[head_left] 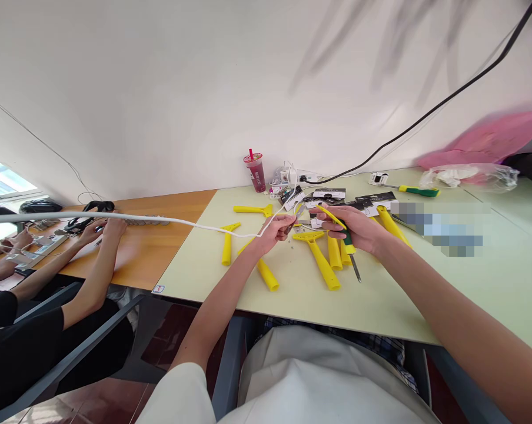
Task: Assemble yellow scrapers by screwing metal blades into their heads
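My left hand is closed, pinching a thin, flat greyish piece that looks like a blade. Close to its right, my right hand grips a screwdriver with a green and yellow handle, its shaft slanting down over the table. A narrow yellow plastic strip also shows at the right fingers; whether it is part of the screwdriver I cannot tell. Below the hands lie yellow scraper handles, one with a wide head and another to its left. Tiny screws are scattered between them.
Black-and-white packets lie behind the hands, near a power strip and a red drink cup. A white cable crosses in front. A second screwdriver lies at the back right. At left, a co-worker's arms reach over a wooden table.
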A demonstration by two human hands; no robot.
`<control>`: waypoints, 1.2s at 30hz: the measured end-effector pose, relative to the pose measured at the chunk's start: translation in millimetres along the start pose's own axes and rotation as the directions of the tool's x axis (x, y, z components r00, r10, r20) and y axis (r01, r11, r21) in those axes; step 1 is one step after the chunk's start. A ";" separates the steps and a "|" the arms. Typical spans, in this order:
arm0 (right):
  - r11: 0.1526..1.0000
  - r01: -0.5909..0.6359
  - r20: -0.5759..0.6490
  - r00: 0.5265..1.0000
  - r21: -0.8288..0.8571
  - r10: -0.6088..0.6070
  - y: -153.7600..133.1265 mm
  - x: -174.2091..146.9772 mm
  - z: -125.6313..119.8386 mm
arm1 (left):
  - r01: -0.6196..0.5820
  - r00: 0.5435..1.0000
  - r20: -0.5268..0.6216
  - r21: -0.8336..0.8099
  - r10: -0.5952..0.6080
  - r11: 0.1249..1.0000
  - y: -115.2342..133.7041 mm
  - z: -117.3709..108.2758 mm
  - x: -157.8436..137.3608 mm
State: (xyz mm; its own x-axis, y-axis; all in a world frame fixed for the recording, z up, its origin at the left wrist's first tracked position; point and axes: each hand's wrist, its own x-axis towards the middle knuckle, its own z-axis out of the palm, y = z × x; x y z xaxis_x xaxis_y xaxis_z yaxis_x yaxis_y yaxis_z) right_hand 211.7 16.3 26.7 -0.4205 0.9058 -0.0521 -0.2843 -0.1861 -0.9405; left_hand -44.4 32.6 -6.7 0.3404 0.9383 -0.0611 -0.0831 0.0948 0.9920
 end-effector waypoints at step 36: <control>-0.107 -0.049 -0.080 0.948 -0.993 0.307 1.8 -24.5 46.4 | -0.092 0.988 -0.110 0.165 0.111 0.982 -1.6 3.9 2.5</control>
State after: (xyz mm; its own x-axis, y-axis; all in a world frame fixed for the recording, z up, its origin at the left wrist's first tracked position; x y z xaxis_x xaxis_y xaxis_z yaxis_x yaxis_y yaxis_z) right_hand 181.5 -23.9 41.9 -0.4174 0.8322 -0.3649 0.9066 0.3537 -0.2303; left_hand -39.8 33.5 -8.0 0.2239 0.9739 0.0372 0.0418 -0.0477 0.9980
